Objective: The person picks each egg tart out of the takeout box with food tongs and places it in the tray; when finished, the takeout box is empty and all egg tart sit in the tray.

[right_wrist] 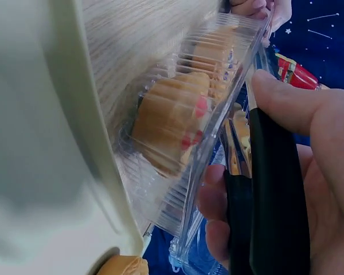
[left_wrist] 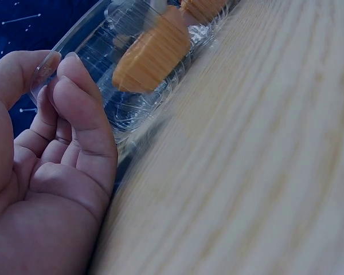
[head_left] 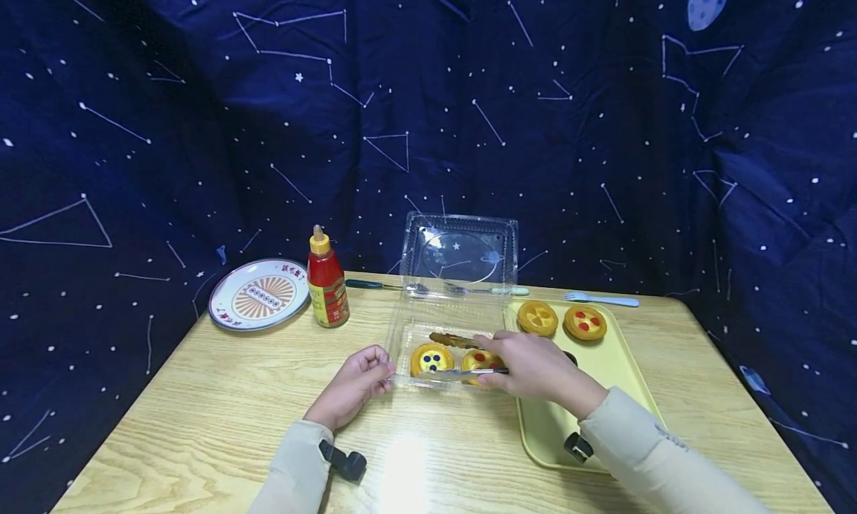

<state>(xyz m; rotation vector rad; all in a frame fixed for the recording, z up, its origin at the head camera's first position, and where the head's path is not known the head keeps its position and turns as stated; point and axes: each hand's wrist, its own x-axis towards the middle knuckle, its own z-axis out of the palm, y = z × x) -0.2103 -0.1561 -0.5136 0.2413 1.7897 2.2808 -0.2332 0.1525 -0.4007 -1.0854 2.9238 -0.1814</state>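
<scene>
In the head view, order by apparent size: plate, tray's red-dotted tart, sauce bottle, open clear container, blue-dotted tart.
1. Clear container
2. Plate
3. Sauce bottle
4. Blue-dotted tart, red-dotted tart: too alike to rank

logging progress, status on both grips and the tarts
Left grip pinches clear plastic box by rim; right grip holds black-handled metal tongs. Two round golden tarts boxed, two on yellow rectangular tray. Lid open.
</scene>
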